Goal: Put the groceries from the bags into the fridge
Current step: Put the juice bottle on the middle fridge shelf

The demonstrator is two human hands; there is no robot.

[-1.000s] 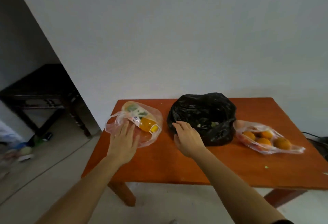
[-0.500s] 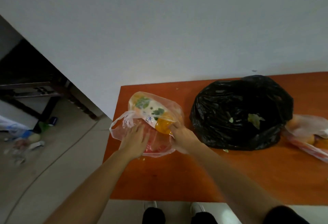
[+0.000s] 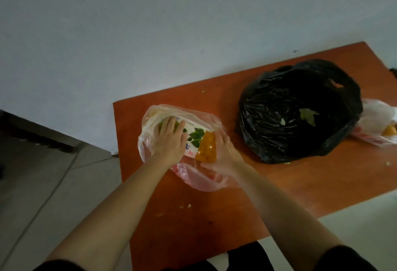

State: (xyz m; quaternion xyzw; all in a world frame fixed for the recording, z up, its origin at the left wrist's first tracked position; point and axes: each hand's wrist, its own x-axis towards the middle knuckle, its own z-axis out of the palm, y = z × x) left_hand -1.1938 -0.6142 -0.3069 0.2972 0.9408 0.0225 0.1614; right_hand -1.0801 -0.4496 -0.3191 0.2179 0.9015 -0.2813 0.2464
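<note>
Wall (image 3: 150,34), plain and pale, behind everything. Orange-brown wooden table (image 3: 279,184) pushed against it, strewn with a few small green scraps. Crumpled black plastic bag (image 3: 300,109) on the far right part of the tabletop, mouth gaping, bits of green leaf stuck inside. Thin pinkish translucent plastic bag (image 3: 204,178) near the table's left edge, well apart from the black one, mouth pulled wide. Inside it, white packet printed with green leaves (image 3: 194,61), lying flat, with a clear pouch of orange contents (image 3: 207,147) touching its right end. Left hand (image 3: 169,139) reaching into the bag mouth, palm down, fingers spread flat over the white packet, not clenched. Right hand (image 3: 223,152) curled around the right side of the orange pouch and the bag film there, fingers grasping. Second pale translucent bag (image 3: 378,118) at the right frame edge, just behind the black bag, with one round orange fruit (image 3: 390,131) showing through.
</note>
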